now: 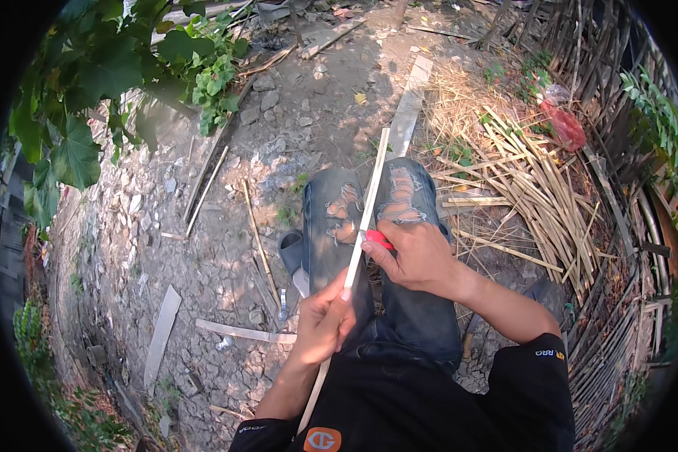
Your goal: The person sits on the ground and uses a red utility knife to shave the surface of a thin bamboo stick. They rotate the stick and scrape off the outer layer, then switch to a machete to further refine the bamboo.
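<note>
A long pale bamboo strip (377, 169) slants up across my lap, its lower end passing under my left forearm beside the black shirt. My left hand (324, 324) is closed round the lower part of the strip, thumb laid along it. Higher up, above my knees, my right hand (426, 260) grips a small red-handled knife (378, 239). The knife's tip end meets the strip's edge; most of its blade is hidden or too small to make out. Beneath both hands are my legs in ripped blue jeans (414, 316).
On the right lies a loose pile of split bamboo strips (539, 203) with straw-like shavings (456, 98) behind it. A flat board (410, 105) lies beyond my knees. Green leaves (79, 151) hang at upper left. A stick fence (648, 248) edges the right; stones (135, 203) litter the left.
</note>
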Motion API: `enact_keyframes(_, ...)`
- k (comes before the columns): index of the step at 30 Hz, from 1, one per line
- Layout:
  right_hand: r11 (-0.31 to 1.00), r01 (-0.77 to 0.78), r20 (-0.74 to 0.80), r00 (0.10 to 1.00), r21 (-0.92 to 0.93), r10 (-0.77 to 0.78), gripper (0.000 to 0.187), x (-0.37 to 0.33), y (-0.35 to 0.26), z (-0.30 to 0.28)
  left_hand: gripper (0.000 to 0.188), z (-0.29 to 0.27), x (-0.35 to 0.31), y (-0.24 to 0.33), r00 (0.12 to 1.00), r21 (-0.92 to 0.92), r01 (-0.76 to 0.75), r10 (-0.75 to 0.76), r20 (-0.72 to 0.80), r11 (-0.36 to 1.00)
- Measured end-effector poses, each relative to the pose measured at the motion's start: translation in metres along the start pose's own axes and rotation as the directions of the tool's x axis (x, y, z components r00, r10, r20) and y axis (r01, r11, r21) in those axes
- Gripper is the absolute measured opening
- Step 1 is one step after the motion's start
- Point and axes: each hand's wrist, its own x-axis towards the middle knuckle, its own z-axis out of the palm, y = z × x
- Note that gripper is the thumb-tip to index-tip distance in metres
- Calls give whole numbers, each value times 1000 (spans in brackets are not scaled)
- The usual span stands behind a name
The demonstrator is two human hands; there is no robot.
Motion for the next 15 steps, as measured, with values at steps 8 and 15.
enact_keyframes(8,996,92,84,992,-12,-90,38,-19,-10,6,47,-1,-2,-10,1000,-122,-3,3,3,992)
enact_keyframes(15,989,-143,-106,984,32,146,40,26,29,-21,47,-6,-6,-13,994,-139,-49,61,88,989)
